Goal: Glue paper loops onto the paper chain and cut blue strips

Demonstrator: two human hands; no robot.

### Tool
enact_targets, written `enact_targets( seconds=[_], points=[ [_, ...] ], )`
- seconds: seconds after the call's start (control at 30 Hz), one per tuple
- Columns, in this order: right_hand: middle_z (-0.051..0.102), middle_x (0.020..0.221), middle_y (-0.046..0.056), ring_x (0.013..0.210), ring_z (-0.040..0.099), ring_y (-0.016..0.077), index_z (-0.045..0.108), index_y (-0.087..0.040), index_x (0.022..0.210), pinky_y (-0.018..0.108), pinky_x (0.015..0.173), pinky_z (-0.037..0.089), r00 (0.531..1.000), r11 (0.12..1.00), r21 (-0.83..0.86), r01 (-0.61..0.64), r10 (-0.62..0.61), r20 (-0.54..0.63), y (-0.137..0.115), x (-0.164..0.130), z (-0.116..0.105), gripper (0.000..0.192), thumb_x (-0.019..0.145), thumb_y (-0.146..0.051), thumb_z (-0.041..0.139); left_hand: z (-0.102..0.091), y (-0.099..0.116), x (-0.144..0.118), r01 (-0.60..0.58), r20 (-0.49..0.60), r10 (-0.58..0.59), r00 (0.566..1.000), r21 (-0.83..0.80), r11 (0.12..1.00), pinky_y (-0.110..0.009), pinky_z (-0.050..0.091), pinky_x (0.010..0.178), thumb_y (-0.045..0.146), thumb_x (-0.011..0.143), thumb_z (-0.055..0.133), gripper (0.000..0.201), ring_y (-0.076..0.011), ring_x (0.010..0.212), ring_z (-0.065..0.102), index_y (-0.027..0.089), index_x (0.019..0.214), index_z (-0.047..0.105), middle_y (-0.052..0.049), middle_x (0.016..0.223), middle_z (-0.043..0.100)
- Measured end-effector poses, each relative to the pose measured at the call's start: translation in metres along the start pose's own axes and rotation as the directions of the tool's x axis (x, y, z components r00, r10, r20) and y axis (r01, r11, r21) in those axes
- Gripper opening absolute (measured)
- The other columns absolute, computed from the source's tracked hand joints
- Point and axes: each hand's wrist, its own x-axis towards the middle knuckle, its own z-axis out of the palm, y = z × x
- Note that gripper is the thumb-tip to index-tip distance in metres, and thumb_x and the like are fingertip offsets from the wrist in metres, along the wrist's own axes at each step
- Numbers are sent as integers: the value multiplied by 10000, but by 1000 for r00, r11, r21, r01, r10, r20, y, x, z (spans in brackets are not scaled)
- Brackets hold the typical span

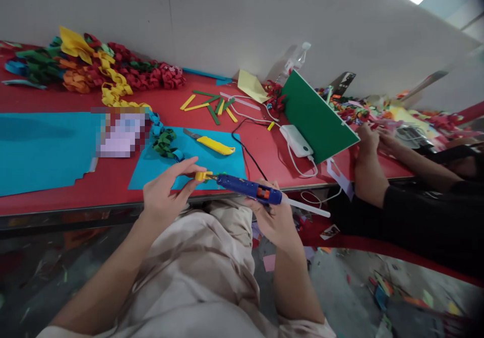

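My left hand (pixel 166 189) pinches a small yellow paper loop (pixel 203 176) above the front edge of the table. In my right hand (pixel 275 217) is a blue hot glue gun (pixel 236 184), its nozzle touching or very close to the loop. A white glue stick (pixel 308 207) juts from the back of the gun. Just beyond my hands, a yellow utility knife (pixel 215 145) lies on a blue sheet (pixel 227 169). A green and blue paper chain (pixel 164 144) rests beside the knife, near my left hand.
Yellow and green paper strips (pixel 215 107) lie on the red table (pixel 170 108). A white power bank (pixel 297 141) with cables stands by a green board (pixel 317 116). Colourful paper chains (pixel 124 68) are heaped at the back left. Another person's arms (pixel 372 161) work at right.
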Motion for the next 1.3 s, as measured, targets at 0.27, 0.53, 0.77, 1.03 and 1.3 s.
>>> enact_targets(
  seconds=[0.27,0.53,0.77,1.03,1.3],
  points=[
    [725,899,50,793,626,232,684,-239,984,361,756,465,1000,999,-41,5,-6,-23,3,0,3,177,991,-410,636,-2,3,1,34,-18,-34,999,12,999,-308,667,859,293,973,703,360,-190,906,801,255,1330,668,-15,1051,826],
    [727,905,52,806,634,235,682,-240,977,365,764,474,1000,999,-46,-4,3,-23,6,-3,4,183,984,-421,652,2,-2,-5,-4,-15,4,1000,-8,1000,-304,659,920,276,983,691,410,-184,991,796,275,1389,626,-14,1101,818],
    [696,869,43,776,610,224,677,-238,950,353,741,461,1000,999,-33,-18,18,-13,6,-3,2,179,996,-404,628,2,1,-1,-21,-17,22,1000,43,999,-261,654,798,267,983,692,397,-178,949,800,280,1375,630,-11,1062,824],
    [710,883,29,773,617,219,669,-243,973,355,775,437,1000,999,-52,-2,1,-6,6,-3,1,146,989,-388,653,-1,4,3,-138,-5,140,990,119,983,-254,643,876,175,978,681,454,-165,933,801,272,1414,598,-6,1072,824],
    [702,873,25,767,603,216,649,-243,1000,349,770,426,999,998,-50,31,-32,-12,2,-2,-2,127,1005,-370,637,-2,6,5,-201,4,202,979,160,967,-252,642,894,118,949,707,541,-160,928,798,265,1452,570,-10,1083,820]
  ],
)
